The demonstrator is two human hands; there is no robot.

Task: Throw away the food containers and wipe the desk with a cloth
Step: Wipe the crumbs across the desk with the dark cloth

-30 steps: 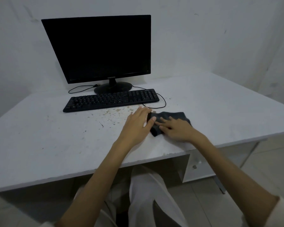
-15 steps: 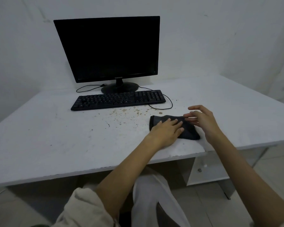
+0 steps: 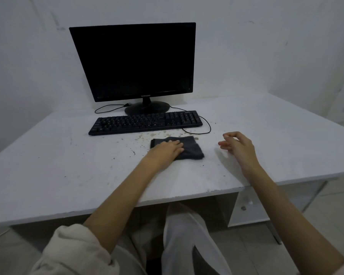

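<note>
A dark grey folded cloth [image 3: 191, 147] lies on the white desk [image 3: 68, 165], just in front of the keyboard's right half. My left hand [image 3: 165, 150] presses flat on the cloth's left part, fingers together. To the right of the cloth, apart from it, my right hand [image 3: 238, 145] hovers over the desk with loosely curled fingers and nothing in it. Brown crumbs and stains [image 3: 147, 135] are scattered between the keyboard and the cloth. No food containers are in view.
A black keyboard [image 3: 145, 122] and a black monitor [image 3: 135, 62] stand at the back middle, with a cable loop [image 3: 205, 130] to the right of the keyboard. A drawer unit [image 3: 246, 205] sits under the desk at the right. White walls close the back.
My right hand has lifted off the cloth and moved away to the right. My left hand has come onto the cloth and pushed it toward the stains near the keyboard.
</note>
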